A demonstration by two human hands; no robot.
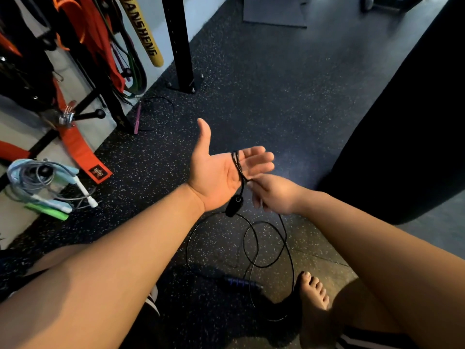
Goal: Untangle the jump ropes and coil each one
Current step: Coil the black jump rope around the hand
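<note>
Head view: your left hand [221, 170] is palm up, fingers straight, thumb spread wide, with several turns of the black jump rope [237, 163] wrapped round the fingers. One black handle [234, 209] dangles just below the palm. Your right hand [273, 196] has curled fingers pinching the rope right at the left hand's little-finger edge; it is blurred, so the exact grip is unclear. The rest of the rope lies in loose loops on the floor [276, 109] between your legs, running to the second handle [239, 282] near your foot [314, 293]. This looks like early coiling. Lay each turn beside the last with even tension, not tight on the fingers, and watch the crossed floor loops for snags. A grey rope [37, 177] sits bundled far left, and a pink-handled one [137, 119] lies by the rack.
</note>
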